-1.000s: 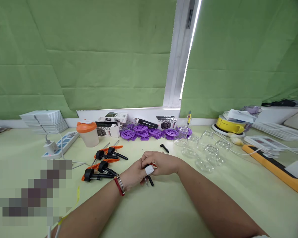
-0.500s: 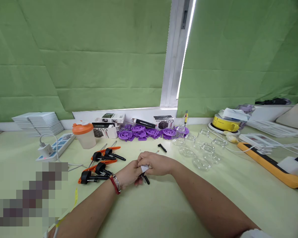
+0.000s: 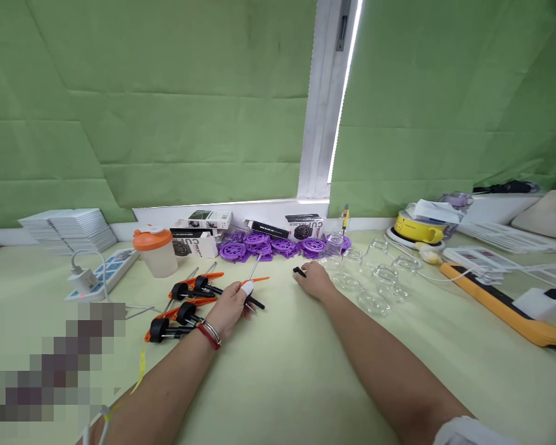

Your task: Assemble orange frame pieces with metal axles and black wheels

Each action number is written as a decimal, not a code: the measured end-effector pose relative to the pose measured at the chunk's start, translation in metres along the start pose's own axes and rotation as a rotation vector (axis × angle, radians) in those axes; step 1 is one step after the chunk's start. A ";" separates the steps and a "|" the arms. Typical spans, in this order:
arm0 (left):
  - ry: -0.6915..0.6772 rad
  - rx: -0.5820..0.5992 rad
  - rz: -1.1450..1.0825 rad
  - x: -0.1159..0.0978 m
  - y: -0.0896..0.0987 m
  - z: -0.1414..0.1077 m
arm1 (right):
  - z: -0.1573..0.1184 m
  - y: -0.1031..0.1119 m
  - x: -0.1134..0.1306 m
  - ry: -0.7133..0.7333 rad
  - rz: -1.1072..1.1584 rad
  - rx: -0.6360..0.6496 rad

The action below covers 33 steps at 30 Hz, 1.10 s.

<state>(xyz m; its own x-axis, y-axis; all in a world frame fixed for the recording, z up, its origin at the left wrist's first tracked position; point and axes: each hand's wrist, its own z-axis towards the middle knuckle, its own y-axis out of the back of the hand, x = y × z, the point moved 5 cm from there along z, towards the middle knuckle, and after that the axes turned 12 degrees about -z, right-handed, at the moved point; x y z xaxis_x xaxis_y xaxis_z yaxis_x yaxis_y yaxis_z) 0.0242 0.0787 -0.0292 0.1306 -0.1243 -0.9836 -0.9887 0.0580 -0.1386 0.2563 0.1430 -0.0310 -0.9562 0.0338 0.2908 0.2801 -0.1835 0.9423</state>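
My left hand (image 3: 231,309), its thumb wrapped in white, is closed around an assembly with an orange blade (image 3: 261,279), a thin metal rod (image 3: 254,266) and a black stem (image 3: 256,303). The rest of that assembly is hidden by my fingers. Farther forward and to the right, my right hand (image 3: 314,281) has its fingers closed on a small black L-shaped piece (image 3: 299,271) at the tabletop. Left of my left hand lie several similar assemblies (image 3: 181,292) with orange blades, round black caps and black stems.
Purple wheel-patterned parts (image 3: 259,242) are heaped along the back, before cup holder boxes (image 3: 194,244). Clear glass-like vessels (image 3: 384,281) stand right of my right hand. A shaker cup (image 3: 155,250) and a power strip (image 3: 106,272) are on the left; an orange-black bar (image 3: 495,306) lies at right.
My hands have come apart. My left hand has drawn slightly left and up with the assembly; my right hand has let go of it and reached forward to the small black piece.
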 end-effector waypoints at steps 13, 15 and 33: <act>-0.008 -0.147 -0.272 0.005 0.017 0.011 | -0.019 -0.010 0.037 0.268 0.215 0.117; -0.012 -0.161 -0.273 0.003 0.016 0.010 | -0.028 -0.012 0.052 0.342 0.379 0.171; -0.024 -0.129 -0.355 -0.005 0.006 0.003 | -0.048 -0.011 0.078 0.346 0.555 0.170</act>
<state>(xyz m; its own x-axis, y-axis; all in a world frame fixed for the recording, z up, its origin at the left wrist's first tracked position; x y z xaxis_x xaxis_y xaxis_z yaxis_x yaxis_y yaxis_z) 0.0177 0.0831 -0.0258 0.4673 -0.0912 -0.8794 -0.8824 -0.1100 -0.4575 0.1751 0.1005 -0.0265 -0.6312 -0.3422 0.6961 0.7199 0.0754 0.6899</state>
